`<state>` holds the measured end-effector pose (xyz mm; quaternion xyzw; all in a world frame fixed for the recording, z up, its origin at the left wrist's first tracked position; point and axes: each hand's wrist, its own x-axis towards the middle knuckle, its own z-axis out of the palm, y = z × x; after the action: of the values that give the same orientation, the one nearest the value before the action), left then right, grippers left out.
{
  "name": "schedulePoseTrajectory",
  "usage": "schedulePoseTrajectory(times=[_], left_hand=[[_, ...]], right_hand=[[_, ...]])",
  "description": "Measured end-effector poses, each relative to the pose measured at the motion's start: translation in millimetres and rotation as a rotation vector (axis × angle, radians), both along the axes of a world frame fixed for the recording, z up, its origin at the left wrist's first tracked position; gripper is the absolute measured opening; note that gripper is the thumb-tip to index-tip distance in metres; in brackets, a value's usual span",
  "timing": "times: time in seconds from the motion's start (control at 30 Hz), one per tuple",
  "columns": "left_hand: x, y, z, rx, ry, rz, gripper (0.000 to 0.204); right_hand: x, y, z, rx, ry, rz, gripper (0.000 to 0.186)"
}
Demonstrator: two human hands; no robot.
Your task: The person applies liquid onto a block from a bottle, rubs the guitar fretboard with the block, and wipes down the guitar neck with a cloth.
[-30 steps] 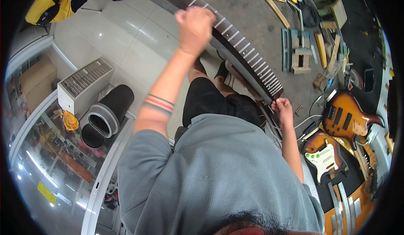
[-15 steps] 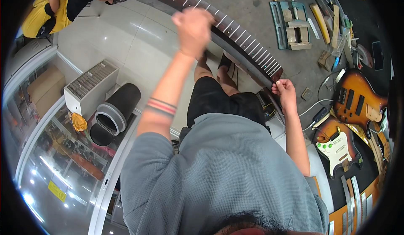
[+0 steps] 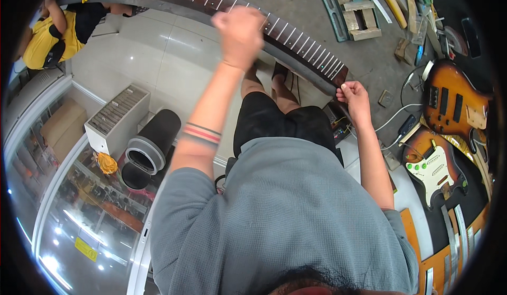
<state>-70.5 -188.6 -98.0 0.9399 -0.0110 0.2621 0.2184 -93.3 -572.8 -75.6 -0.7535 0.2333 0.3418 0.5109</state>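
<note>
The right hand [image 3: 356,100] was pinched on one end of the fretted guitar neck [image 3: 296,40], laid along the desk [image 3: 298,7] edge, while the blurred left hand [image 3: 240,37] was curled over its middle, any grip untellable, and skewing might be caused by too light a pinch.

fretted neck [image 3: 298,42] was dark reddish brown, crossed by pale parallel stripes. left forearm [image 3: 224,105] carried a red band [image 3: 202,134] between two dark ones. shirt [image 3: 296,200] was grey, finely checked; shorts [image 3: 288,120] were black. upper guitar body [image 3: 470,89] was sunburst, orange darkening to near-black; pickguard [image 3: 430,168] was cream with green knobs [image 3: 417,166]. vise [image 3: 330,4] was teal, bin [image 3: 159,128] black with grey rim [image 3: 159,161], cloth [image 3: 107,163] yellow-orange.
</note>
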Motion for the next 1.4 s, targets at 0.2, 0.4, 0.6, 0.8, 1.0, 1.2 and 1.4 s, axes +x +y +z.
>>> schedulePoseTrajectory(times=[0.2, 0.4, 0.6, 0.8, 1.0, 1.2, 1.4], left_hand=[[-5.5, -45.7, 10.4, 0.054, 0.076, -0.259, 0.014], [1.8, -11.9, 6.2, 0.055, 0.015, 0.006, 0.01], [2.2, -57.0, 11.7, 0.124, 0.12, -0.294, 0.02], [27.4, 70.4, 8.1, 0.332, -0.005, 0.162, 0.008], [0.7, -119.5, 8.9, -0.03, 0.09, -0.308, 0.013], [13.0, -85.2, 12.8, 0.114, 0.145, -0.4, 0.018], [7.1, -88.2, 7.5, -0.014, 0.087, -0.399, 0.013]], right_hand=[[-2.3, -1.8, -1.1, 0.006, -0.018, -0.008, 0.016], [-5.5, 1.2, -1.1, -0.023, -0.054, -0.018, 0.017], [-8.4, 1.1, -3.9, -0.007, -0.066, -0.036, 0.016], [-14.3, 3.0, -9.1, -0.018, -0.103, -0.065, 0.015], [-12.4, 3.3, -7.5, -0.054, -0.123, -0.037, 0.014], [-13.4, -1.9, -10.5, -0.03, -0.138, -0.07, 0.015], [-16.7, 3.3, -12.6, -0.051, -0.188, -0.061, 0.017]])
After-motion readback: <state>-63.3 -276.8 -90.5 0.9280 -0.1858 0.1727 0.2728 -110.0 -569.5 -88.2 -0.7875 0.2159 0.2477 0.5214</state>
